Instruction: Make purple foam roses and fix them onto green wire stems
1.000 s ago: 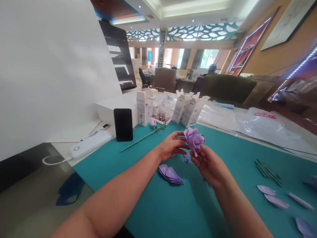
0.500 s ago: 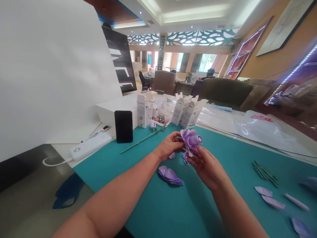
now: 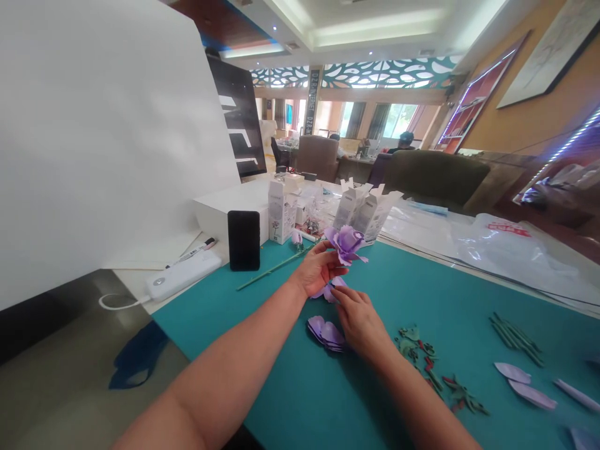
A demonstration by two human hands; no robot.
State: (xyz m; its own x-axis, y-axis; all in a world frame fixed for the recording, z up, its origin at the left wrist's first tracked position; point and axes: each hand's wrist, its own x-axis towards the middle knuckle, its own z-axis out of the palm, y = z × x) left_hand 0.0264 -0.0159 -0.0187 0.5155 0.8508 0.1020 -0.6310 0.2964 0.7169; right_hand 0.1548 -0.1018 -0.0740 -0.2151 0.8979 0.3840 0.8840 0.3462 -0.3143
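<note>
A purple layered flower (image 3: pixel 347 242) is held up above the green mat (image 3: pixel 281 319) by my left hand (image 3: pixel 319 269), whose fingers close on its underside. Lower down, my right hand (image 3: pixel 359 312) has its fingers together at a flat purple petal piece (image 3: pixel 328 291) on the mat, partly hidden by both hands. Just left of my right wrist lies a stack of purple petals (image 3: pixel 325 333). A green stem with a small pink bud (image 3: pixel 272 270) lies to the left of my left hand.
White boxes (image 3: pixel 282 212) and a black upright panel (image 3: pixel 244 240) stand behind. Green and red small parts (image 3: pixel 434 365), green sticks (image 3: pixel 515 339) and pale petals (image 3: pixel 529 394) lie right. A white power strip (image 3: pixel 184 275) is left. Plastic bags (image 3: pixel 501 244) lie back right.
My right hand has left the flower and moved down to the petal piece on the mat. My left hand alone now holds the flower, which has turned more upright. The view has shifted slightly.
</note>
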